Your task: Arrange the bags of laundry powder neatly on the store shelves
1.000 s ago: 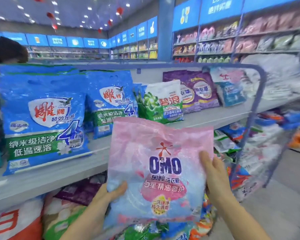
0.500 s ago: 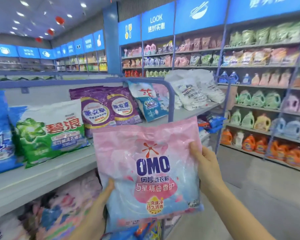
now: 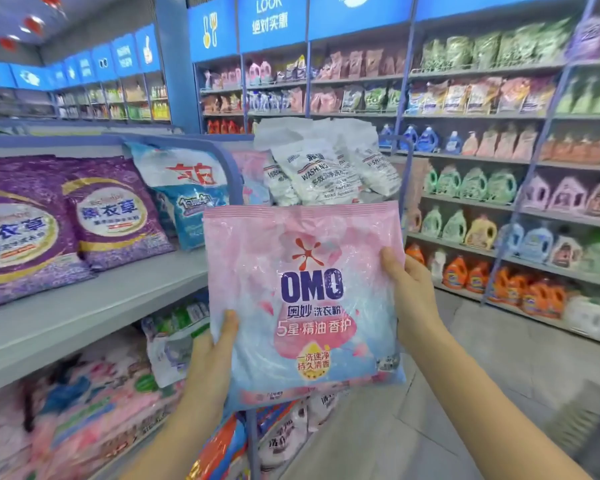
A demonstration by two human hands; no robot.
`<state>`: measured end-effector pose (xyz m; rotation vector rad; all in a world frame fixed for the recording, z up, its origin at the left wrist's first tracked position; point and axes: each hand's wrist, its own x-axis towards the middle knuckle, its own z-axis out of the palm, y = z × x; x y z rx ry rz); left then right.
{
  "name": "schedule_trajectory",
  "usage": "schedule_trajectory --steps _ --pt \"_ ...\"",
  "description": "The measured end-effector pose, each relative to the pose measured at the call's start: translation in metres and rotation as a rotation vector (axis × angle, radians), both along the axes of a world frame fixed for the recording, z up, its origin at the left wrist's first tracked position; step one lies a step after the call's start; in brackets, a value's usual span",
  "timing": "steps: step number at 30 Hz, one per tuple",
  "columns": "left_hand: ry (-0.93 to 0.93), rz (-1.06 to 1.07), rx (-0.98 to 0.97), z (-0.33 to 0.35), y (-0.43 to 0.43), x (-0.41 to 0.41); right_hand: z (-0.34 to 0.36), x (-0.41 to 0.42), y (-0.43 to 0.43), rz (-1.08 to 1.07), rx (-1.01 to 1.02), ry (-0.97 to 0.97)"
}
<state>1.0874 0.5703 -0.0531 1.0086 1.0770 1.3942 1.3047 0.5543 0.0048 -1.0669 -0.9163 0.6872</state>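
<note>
Grey shelf (image 3: 94, 308) left: two purple lavender bags (image 3: 66, 220), blue-white bag (image 3: 187, 199). Pink OMO laundry powder bag (image 3: 303, 299) upright mid-air in front of shelf end. Left hand (image 3: 210, 358) grips its lower-left edge, right hand (image 3: 411, 299) its right edge.

The grey shelf (image 3: 84, 317) on my left is carrying two purple bags (image 3: 115, 216) leaning side by side. A blue-and-white bag (image 3: 187, 199) is standing just right of them, and white bags (image 3: 323, 171) are lying heaped at its far end.
</note>
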Motion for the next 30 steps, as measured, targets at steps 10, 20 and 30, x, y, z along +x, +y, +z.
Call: schedule_trajectory --steps 10,20,30 --pt "0.072 0.136 0.093 0.03 0.144 0.107 0.046 0.115 0.158 0.051 0.035 -0.161" --pt "0.017 0.282 0.17 0.073 0.29 0.155 0.012 0.18 0.327 0.359 -0.104 -0.241" --pt "0.168 0.573 0.129 0.088 0.403 0.165 0.025 0.169 0.492 0.529 0.052 -0.306"
